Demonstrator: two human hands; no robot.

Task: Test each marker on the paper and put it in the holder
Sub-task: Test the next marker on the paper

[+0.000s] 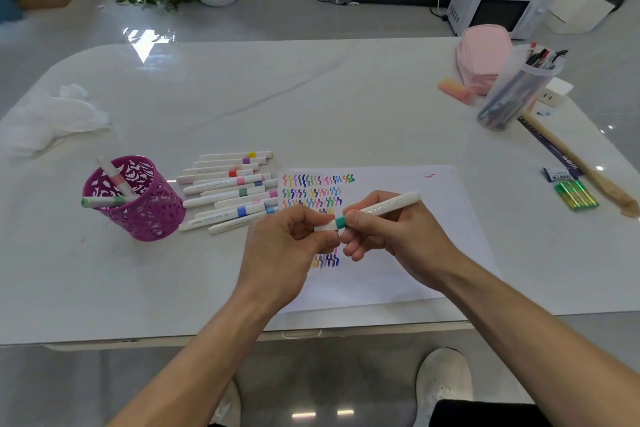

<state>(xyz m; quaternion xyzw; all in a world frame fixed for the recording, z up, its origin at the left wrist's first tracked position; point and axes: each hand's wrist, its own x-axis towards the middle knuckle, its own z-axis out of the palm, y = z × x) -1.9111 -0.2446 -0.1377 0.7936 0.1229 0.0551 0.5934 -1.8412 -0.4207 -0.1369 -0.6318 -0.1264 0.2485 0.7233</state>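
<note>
The left hand (287, 236) and right hand (388, 229) are meeting above the paper (398, 270), holding one marker (381, 206) between them. The right fingers (360, 218) are curling round the white barrel just behind its teal band, and the barrel's other end is sticking out up and to the right of them. The left fingers (325, 239) are pinching the white cap (325, 226). The cap is sitting right against the teal band, but I cannot tell whether it is fully seated. The two sets of fingertips are almost touching each other.

Under the fingers, the paper is lying flat on the table (311, 97). Rows of coloured squiggles are showing just beyond the fingers, and a short row is peeking out just below the left fingers.

To the left of the left fingers, a loose pile (228, 191) of white markers with coloured bands is lying on the table, its nearest ends reaching the paper's left edge. Further left, just beside the pile, the purple holder (138, 204) is standing upright. Two markers are leaning in it, one pink-banded (114, 177) and one green-banded (104, 201).

Well beyond the right fingers, a pink pouch (483, 55) is sitting near the table's far right corner, with a clear cup (516, 90) of pens just in front of it. Out to the right of the right fingers, a green pack (576, 195) is lying near the table's edge. Far off to the left, beyond the holder, a crumpled white tissue (52, 118) is lying on the table.
</note>
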